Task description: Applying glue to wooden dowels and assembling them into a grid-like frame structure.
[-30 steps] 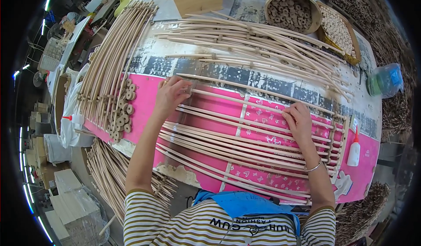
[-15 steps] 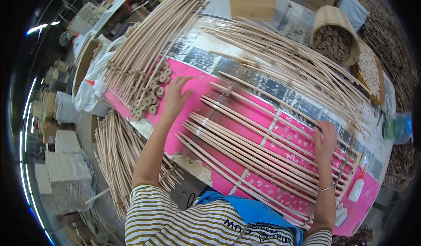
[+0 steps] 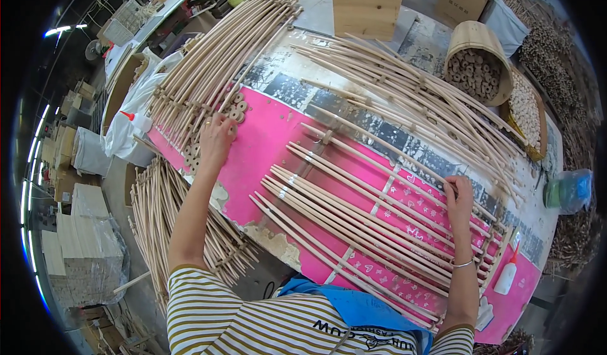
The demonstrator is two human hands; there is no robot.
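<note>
Left hand is laid, fingers spread, on the wooden rings at the pink bench edge; right hand is pressed flat on the rod frame. Risk judged: rings knocked off, unglued rods shifted

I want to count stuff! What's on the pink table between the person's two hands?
In the head view, between the left hand and right hand lies a fan of long wooden sticks on the pink table.

I see pale tan rods on a bright pink desk (its far end grey-white). My shirt is olive-and-white striped.
</note>
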